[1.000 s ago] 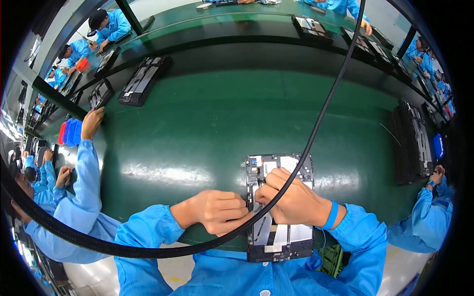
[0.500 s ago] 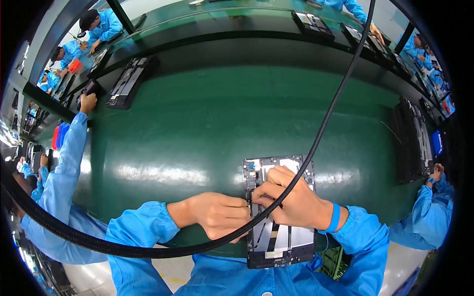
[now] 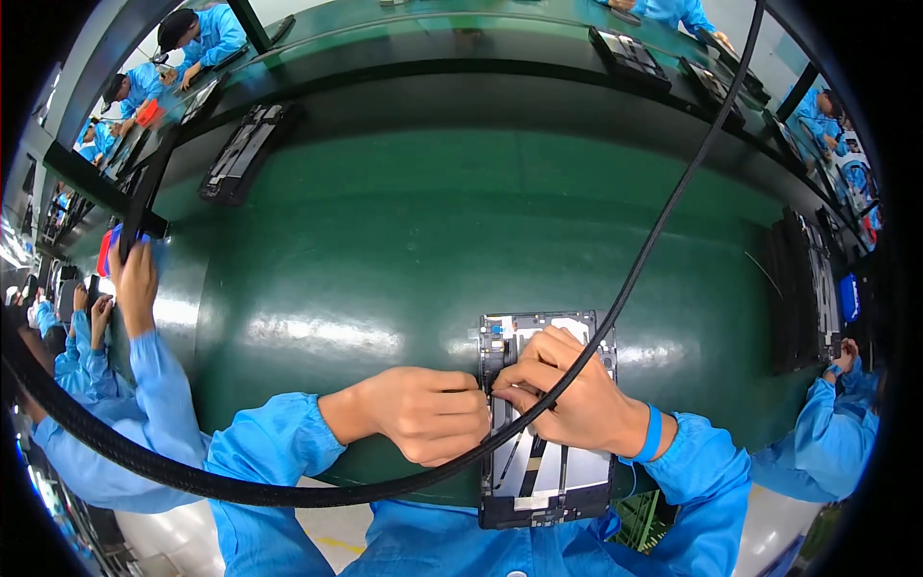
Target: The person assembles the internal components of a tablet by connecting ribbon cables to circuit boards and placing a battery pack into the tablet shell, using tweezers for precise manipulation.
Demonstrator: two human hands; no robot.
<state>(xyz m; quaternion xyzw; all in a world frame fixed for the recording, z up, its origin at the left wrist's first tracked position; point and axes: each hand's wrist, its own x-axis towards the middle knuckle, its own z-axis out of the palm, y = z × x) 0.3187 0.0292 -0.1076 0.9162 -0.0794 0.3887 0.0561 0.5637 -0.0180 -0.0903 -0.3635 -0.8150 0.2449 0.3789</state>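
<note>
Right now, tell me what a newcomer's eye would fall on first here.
Probably the thick black braided cable, sweeping from the left rim to the top right. Next, below centre, the wearer's bare left hand and right hand, the latter with a blue wristband, are close together at the left side of a flat, rectangular black-and-white device.

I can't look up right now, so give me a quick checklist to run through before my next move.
1. Left hand at the opened device's left edge: ok.
2. Right hand over the device: ok.
3. What the fingers pinch, if anything: cannot tell, too small and partly hidden.
4. Blue band on the right wrist: ok.
5. Unbroken view of the work: not ok, the black cable crosses it.
6. Co-worker's hand clear of the device: ok, it is far to the left.
</note>
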